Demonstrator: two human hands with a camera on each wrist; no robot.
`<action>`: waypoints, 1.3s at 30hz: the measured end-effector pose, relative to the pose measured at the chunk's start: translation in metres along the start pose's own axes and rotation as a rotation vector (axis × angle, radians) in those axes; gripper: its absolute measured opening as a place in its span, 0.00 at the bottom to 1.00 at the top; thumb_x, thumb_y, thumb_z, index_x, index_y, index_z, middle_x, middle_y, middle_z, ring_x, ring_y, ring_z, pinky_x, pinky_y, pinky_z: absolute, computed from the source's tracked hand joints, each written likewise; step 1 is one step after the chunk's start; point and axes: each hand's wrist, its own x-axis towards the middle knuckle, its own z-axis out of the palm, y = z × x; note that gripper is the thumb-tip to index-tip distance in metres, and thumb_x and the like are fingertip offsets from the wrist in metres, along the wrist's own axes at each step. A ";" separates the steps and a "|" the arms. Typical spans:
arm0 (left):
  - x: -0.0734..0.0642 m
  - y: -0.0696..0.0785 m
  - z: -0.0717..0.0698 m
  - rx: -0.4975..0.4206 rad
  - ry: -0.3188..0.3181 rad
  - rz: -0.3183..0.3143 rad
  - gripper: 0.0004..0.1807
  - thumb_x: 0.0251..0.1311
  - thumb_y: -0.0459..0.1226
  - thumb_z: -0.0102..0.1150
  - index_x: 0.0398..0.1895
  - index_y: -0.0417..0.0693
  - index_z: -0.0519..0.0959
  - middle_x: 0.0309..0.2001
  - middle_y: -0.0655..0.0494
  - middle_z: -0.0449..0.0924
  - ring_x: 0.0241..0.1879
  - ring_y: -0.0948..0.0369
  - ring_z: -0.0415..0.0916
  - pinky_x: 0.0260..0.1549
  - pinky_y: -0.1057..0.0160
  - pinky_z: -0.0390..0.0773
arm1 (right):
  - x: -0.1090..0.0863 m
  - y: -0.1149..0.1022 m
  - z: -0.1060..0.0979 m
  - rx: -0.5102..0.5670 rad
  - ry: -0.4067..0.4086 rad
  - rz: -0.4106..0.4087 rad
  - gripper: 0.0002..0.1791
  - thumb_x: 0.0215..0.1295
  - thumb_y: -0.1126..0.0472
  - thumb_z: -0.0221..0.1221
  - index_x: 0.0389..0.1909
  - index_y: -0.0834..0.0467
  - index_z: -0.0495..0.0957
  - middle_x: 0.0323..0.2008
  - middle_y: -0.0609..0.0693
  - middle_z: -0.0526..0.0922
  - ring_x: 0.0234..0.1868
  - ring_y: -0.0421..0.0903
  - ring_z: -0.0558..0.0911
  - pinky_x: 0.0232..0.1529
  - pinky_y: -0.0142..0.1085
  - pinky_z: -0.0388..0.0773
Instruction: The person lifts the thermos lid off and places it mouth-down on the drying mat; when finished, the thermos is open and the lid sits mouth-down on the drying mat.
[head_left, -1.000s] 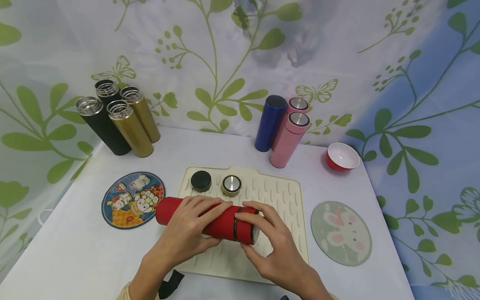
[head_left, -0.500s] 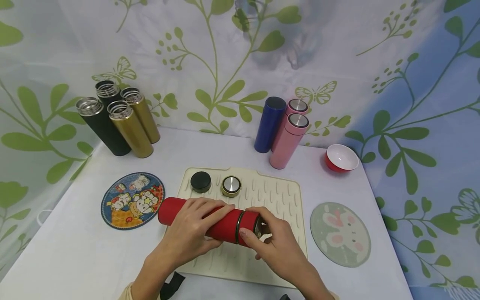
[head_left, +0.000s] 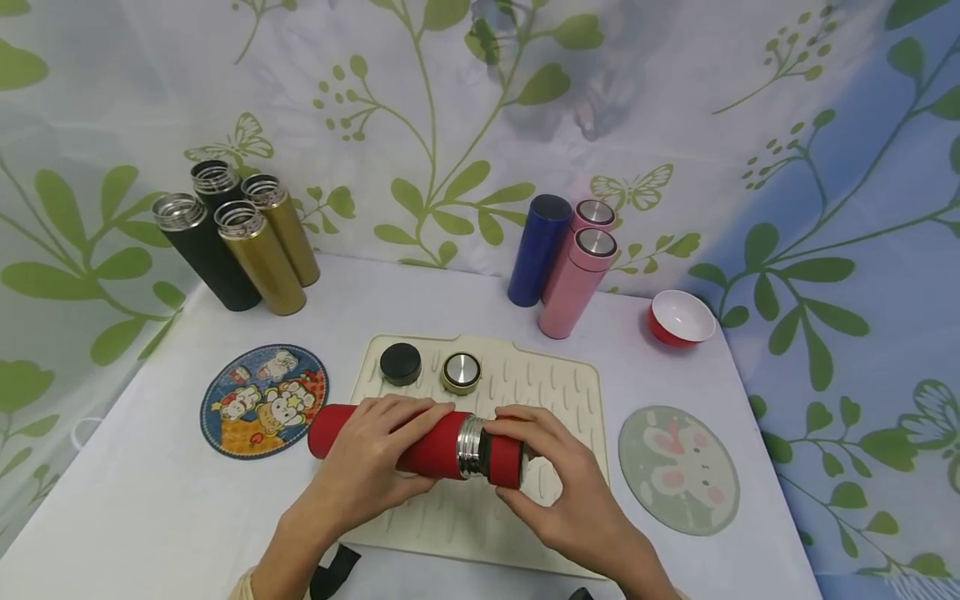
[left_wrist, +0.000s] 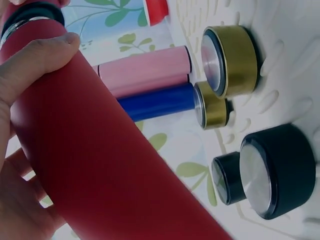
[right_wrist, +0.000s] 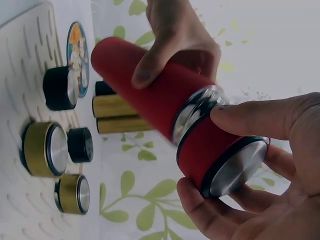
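Observation:
A red thermos flask lies almost level above the cream ribbed mat. My left hand grips its body from above, fingers over the top and thumb underneath. At the right end my right hand pinches the red lid, which has a steel top in the right wrist view. Between body and lid the steel threaded neck is bare. Whether the lid still touches the neck I cannot tell. On the mat sit two black lids, the larger-looking one nearer, and two gold lids, one nearer.
Lidless black flasks and gold flasks stand at the back left. A blue flask and pink flasks stand at the back right, near a red bowl. Round mats flank the ribbed one: blue and green-grey.
The red lid has come away to the right from the flask's body, baring the steel neck. My right fingers have shifted their hold on the lid; the left hand keeps its grip.

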 end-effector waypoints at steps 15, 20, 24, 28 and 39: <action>-0.010 -0.015 -0.020 -0.084 0.223 -0.062 0.46 0.39 0.43 0.83 0.66 0.47 0.74 0.59 0.53 0.79 0.57 0.53 0.75 0.55 0.50 0.76 | 0.001 0.041 0.008 -0.069 0.056 0.122 0.43 0.43 0.73 0.76 0.62 0.55 0.69 0.50 0.40 0.78 0.43 0.41 0.78 0.35 0.35 0.82; -0.012 -0.021 -0.025 -0.084 0.295 -0.052 0.41 0.46 0.46 0.78 0.66 0.45 0.74 0.58 0.51 0.80 0.56 0.52 0.75 0.59 0.59 0.72 | 0.006 0.060 0.008 -0.093 0.069 0.173 0.41 0.43 0.71 0.78 0.59 0.57 0.69 0.47 0.43 0.79 0.43 0.43 0.80 0.34 0.37 0.83; -0.013 -0.023 -0.027 -0.102 0.294 -0.074 0.43 0.46 0.46 0.78 0.67 0.45 0.73 0.59 0.52 0.79 0.56 0.53 0.75 0.61 0.63 0.69 | 0.012 0.075 0.005 -0.152 0.085 0.160 0.40 0.43 0.70 0.78 0.60 0.56 0.73 0.48 0.46 0.79 0.45 0.44 0.80 0.34 0.38 0.83; -0.014 -0.023 -0.027 -0.114 0.299 -0.091 0.39 0.59 0.58 0.66 0.67 0.45 0.73 0.59 0.52 0.78 0.57 0.53 0.74 0.61 0.65 0.68 | 0.020 0.089 0.002 -0.198 0.090 0.171 0.40 0.45 0.69 0.78 0.62 0.54 0.75 0.48 0.49 0.78 0.47 0.44 0.78 0.34 0.37 0.83; -0.017 -0.025 -0.028 -0.110 0.296 -0.133 0.40 0.62 0.63 0.57 0.68 0.45 0.72 0.62 0.51 0.77 0.59 0.52 0.73 0.63 0.64 0.66 | 0.041 0.125 0.010 -0.294 0.108 0.235 0.39 0.47 0.64 0.77 0.64 0.53 0.77 0.49 0.54 0.76 0.45 0.48 0.79 0.37 0.39 0.80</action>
